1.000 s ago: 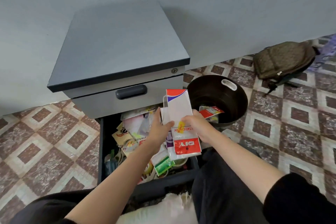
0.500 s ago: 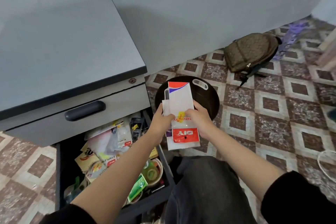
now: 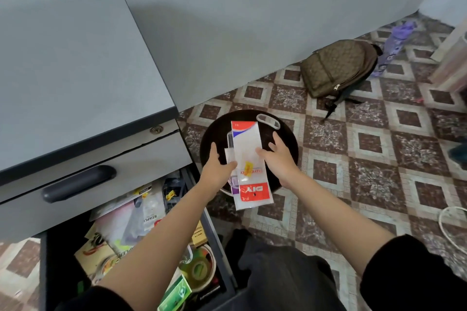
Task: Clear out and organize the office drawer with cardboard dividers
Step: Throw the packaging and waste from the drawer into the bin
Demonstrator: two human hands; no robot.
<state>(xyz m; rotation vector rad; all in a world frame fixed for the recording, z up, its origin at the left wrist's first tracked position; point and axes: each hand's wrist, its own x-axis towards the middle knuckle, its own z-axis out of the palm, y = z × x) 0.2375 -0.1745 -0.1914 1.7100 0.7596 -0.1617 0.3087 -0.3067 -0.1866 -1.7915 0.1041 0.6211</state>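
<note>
A bunch of white plastic stationery packets (image 3: 249, 156), the front one with a red DIY label, hangs over the round dark bin (image 3: 285, 131) on the floor. My left hand (image 3: 217, 166) pinches their left edge under its thumb. My right hand (image 3: 279, 156) is at their right edge with its thumb on the front packet and its fingers spread straight, off the plastic. The open lower drawer (image 3: 219, 242) of the grey cabinet (image 3: 75, 70) at bottom left is crammed with loose packets, tape rolls and small boxes. My left forearm crosses above it.
The upper drawer with its dark handle (image 3: 78, 183) is closed. A brown backpack (image 3: 336, 68) leans on the wall at the right, a purple item (image 3: 396, 43) beyond it. A white cable (image 3: 452, 225) curls on the tiled floor. My dark-trousered knee (image 3: 278, 272) is beside the drawer.
Both hands carried the packets from above the drawer rightward to over the bin. My right hand's fingers have uncurled from the packets. The view swung right.
</note>
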